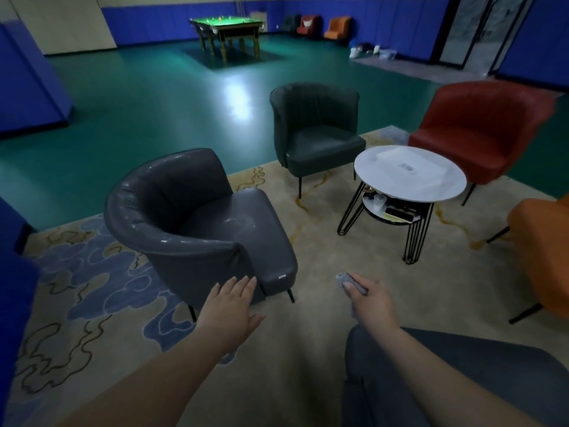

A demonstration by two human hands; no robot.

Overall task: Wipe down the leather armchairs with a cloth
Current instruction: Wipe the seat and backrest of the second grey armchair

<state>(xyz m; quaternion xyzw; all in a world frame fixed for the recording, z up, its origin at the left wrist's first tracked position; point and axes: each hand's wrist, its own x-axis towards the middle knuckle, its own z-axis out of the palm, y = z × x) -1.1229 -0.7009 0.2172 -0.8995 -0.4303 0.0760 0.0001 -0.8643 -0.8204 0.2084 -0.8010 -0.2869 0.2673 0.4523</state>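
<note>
The left hand [231,298] is extended forward with its fingers [243,283] straight and lying close together, palm down, in front of the lower outer side of the grey armchair [197,217]; whether it touches the leather cannot be told. The right hand [371,298] holds a small grey cloth [351,283]; its fingers are curled round the cloth, which sticks out past the fingertips and hangs above the carpet [311,251], apart from every chair.

The grey armchair stands nearest on the left, its seat turned toward the right; its backrest rim shows glossy streaks. A dark green armchair [317,131] stands further back at the carpet's edge; a red armchair [474,131] stands to the right of it; part of an orange armchair [542,251] shows at the right edge. A round white counter [385,186] on black wire legs stands between the chairs; a lower shelf beneath it carries small items too blurred to name. A billiard table [228,27] stands far back on the green floor [138,97].
</note>
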